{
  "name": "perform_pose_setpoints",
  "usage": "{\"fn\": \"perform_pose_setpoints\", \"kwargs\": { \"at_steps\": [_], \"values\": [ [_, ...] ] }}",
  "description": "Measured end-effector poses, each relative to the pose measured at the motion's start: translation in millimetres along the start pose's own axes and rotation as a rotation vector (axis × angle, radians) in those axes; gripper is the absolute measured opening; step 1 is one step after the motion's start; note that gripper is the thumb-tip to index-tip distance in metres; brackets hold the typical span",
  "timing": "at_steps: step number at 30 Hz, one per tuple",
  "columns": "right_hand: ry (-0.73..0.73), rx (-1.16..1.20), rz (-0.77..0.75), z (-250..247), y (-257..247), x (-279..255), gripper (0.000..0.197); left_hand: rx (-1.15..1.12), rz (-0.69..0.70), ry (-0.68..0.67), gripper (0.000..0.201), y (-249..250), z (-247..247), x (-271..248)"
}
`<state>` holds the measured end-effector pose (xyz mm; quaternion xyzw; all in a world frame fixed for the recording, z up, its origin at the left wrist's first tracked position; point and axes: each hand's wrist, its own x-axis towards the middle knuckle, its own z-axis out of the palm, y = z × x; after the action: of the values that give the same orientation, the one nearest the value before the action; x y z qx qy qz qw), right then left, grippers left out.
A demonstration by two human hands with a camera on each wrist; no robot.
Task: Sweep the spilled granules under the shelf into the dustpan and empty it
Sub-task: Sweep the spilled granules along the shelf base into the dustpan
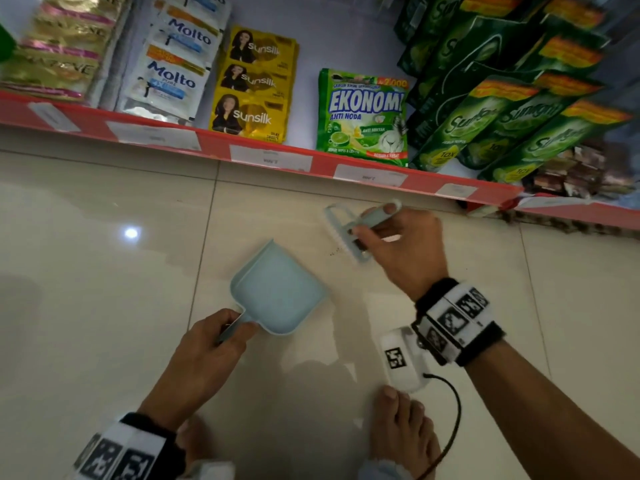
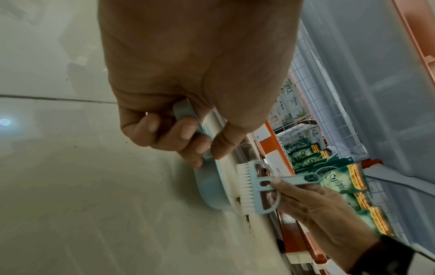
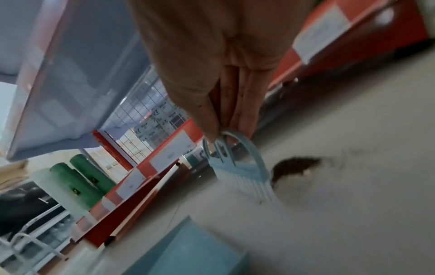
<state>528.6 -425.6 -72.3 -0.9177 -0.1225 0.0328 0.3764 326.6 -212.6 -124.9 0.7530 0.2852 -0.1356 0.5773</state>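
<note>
A light-blue dustpan (image 1: 277, 289) lies flat on the tiled floor, mouth toward the shelf. My left hand (image 1: 232, 332) grips its handle, fingers curled round it (image 2: 188, 141). My right hand (image 1: 367, 233) holds a small light-blue brush (image 1: 346, 233) with white bristles by its handle, bristles on the floor just right of the pan's mouth. A few dark granules (image 1: 334, 252) lie between brush and pan. In the right wrist view a dark pile of granules (image 3: 294, 167) sits right beside the brush (image 3: 237, 171). More granules (image 1: 554, 225) line the floor under the shelf's right end.
The red-edged bottom shelf (image 1: 270, 157) runs across the back, stocked with sachets and a green Ekonomi pack (image 1: 363, 116). My bare foot (image 1: 405, 424) stands behind the right wrist. Open tile floor spreads to the left of the dustpan.
</note>
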Motion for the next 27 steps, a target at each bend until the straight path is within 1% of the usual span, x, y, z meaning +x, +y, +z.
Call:
{"fn": "perform_pose_setpoints", "kwargs": {
  "at_steps": [2,3,5,7,8,10,11,13,15,17,18,19,21,25,27],
  "values": [
    [-0.110,0.078,0.059,17.4,2.8,-2.9,0.015,0.010,0.005,0.009,0.032,-0.9,0.7,0.2],
    [-0.132,0.067,0.069,21.2,6.9,-3.4,0.014,0.012,0.007,0.015,0.031,-1.1,0.4,0.0],
    [-0.125,-0.035,0.066,18.8,17.6,0.1,0.013,0.019,0.003,0.024,0.031,-2.4,-0.5,-0.3],
    [-0.087,-0.160,0.070,7.2,30.9,6.9,0.019,0.008,-0.001,0.030,0.030,-2.4,-1.2,-0.8],
    [-0.064,-0.172,0.076,-0.9,37.0,10.5,0.020,-0.002,0.001,0.028,0.031,-2.3,-0.9,-0.7],
    [-0.056,-0.070,0.085,-18.4,45.3,16.5,0.017,-0.009,0.013,0.018,0.032,-0.4,0.2,-0.2],
    [-0.088,0.004,0.089,-27.9,48.0,18.9,0.015,-0.009,0.020,0.012,0.033,1.1,1.1,0.2],
    [-0.216,0.134,0.097,-48.2,52.8,23.4,0.016,-0.018,0.024,-0.003,0.033,4.2,3.3,1.6],
    [-0.386,0.176,0.130,-66.8,58.3,28.4,0.018,-0.018,0.027,-0.017,0.031,6.8,5.6,3.6],
    [-0.579,0.103,0.146,-75.9,64.6,32.9,0.021,-0.007,0.024,-0.021,0.030,9.3,7.9,5.7],
    [-0.658,0.027,0.123,-75.8,67.6,34.8,0.022,-0.002,0.023,-0.023,0.030,10.7,8.9,6.6],
    [-0.695,-0.069,0.074,-72.3,69.8,36.6,0.021,0.009,0.024,-0.026,0.031,12.4,10.2,7.3],
    [-0.663,-0.213,-0.051,-59.6,70.0,40.8,0.019,0.042,0.027,-0.029,0.032,16.1,12.5,8.3],
    [-0.495,-0.183,-0.173,-39.4,59.7,54.7,0.017,0.069,0.034,-0.021,0.030,19.4,16.7,9.0],
    [-0.443,-0.192,-0.226,-37.1,54.9,60.5,0.017,0.062,0.032,-0.022,0.031,18.6,17.3,9.1]
  ]
}}
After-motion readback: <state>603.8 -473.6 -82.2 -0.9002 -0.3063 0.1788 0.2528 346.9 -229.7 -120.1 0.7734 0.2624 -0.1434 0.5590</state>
